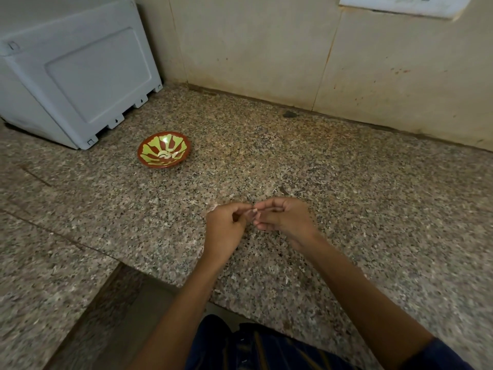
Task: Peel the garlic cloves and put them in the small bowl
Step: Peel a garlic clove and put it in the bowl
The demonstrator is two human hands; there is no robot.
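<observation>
Bowl [164, 149] red-brown with yellow-green ray pattern, pale whitish cloves [167, 154] inside. Worktop [346, 182] speckled granite, pinkish-grey with black flecks. Box [77, 73] light grey. Wall [266, 49] beige, reddish spots. Shirt [266, 348] dark navy, thin yellowish stripes.

Dim, soft indoor light with weak shadows; the wide lens bends the edges, and the hands [256, 220] look slightly blurred.

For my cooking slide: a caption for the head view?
Both hands pinch a garlic clove above the granite counter, small bowl beyond.
</observation>
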